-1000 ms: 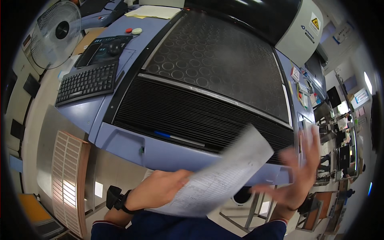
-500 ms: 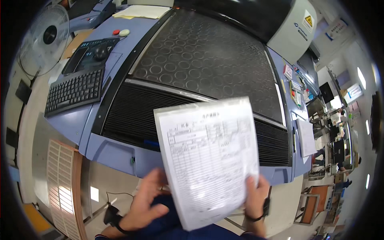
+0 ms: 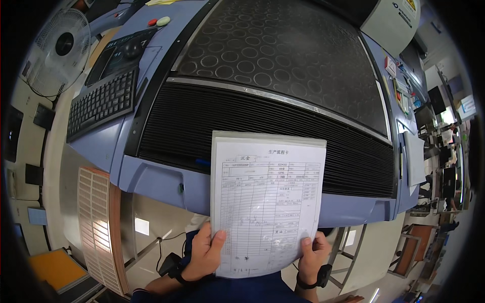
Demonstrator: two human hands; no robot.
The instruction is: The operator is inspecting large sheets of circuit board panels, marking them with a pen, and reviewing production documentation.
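A printed form sheet (image 3: 265,207) in a clear plastic sleeve is held upright in front of me, its table of boxes and some handwriting facing me. My left hand (image 3: 206,251) grips the lower left edge, thumb on the front and fingers behind. On the lower right edge my right hand (image 3: 313,255) pinches it the same way, its other fingers curled. Behind the sheet's upper part lies the black ribbed front strip (image 3: 242,118) of a large blue machine, partly covered by it. Each wrist wears a dark band.
Left of the black machine bed (image 3: 283,55) lie a black keyboard (image 3: 102,103) and a mouse (image 3: 132,49), with red and pale green buttons beyond. A fan (image 3: 63,45) stands at far left. A slatted panel (image 3: 99,227) leans below. Papers (image 3: 414,157) rest at right.
My left hand, apart from the sheet before, now grips its lower left edge. The sheet has turned from a tilt to nearly straight, and the view has shifted downward.
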